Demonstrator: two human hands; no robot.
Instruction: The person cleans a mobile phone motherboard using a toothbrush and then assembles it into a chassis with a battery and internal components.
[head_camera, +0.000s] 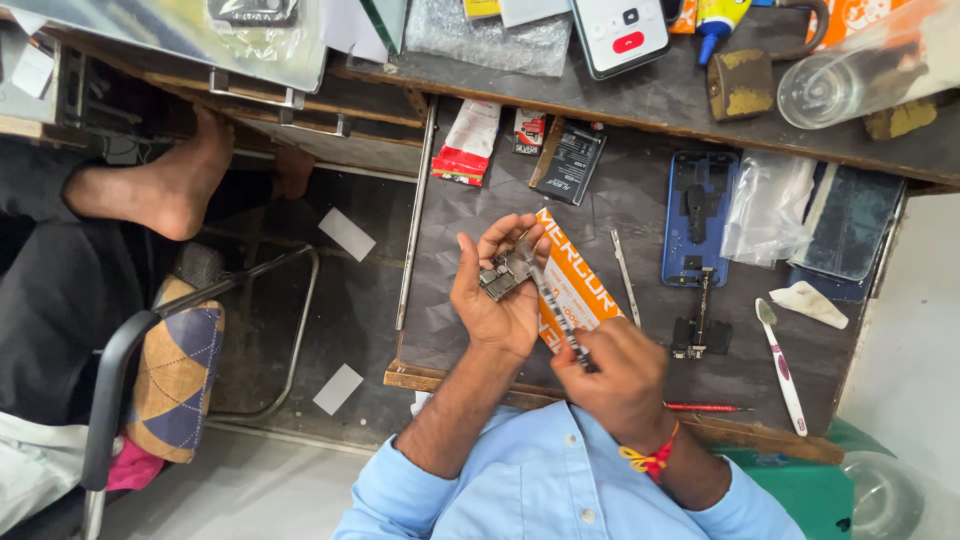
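Observation:
My left hand (497, 290) lies palm up over the pulled-out dark drawer (640, 215) and holds a small grey circuit part (503, 274). My right hand (610, 377), with a red and yellow thread at the wrist, grips a thin metal tool (548, 295) whose tip touches that part. An orange and white box (572, 285) lies under both hands. To the right, a blue phone frame (697, 217) lies open with a screwdriver (703, 305) below it.
Tweezers (626, 277), a toothbrush (782, 365), a red pen (705, 407), a clear plastic bag (768, 208) and small packets (467, 142) lie in the drawer. On the desk above are a phone (620, 32), a glue bottle (718, 22) and a clear cup (850, 80). Another person's bare foot (165, 185) and a chair (150, 370) are at left.

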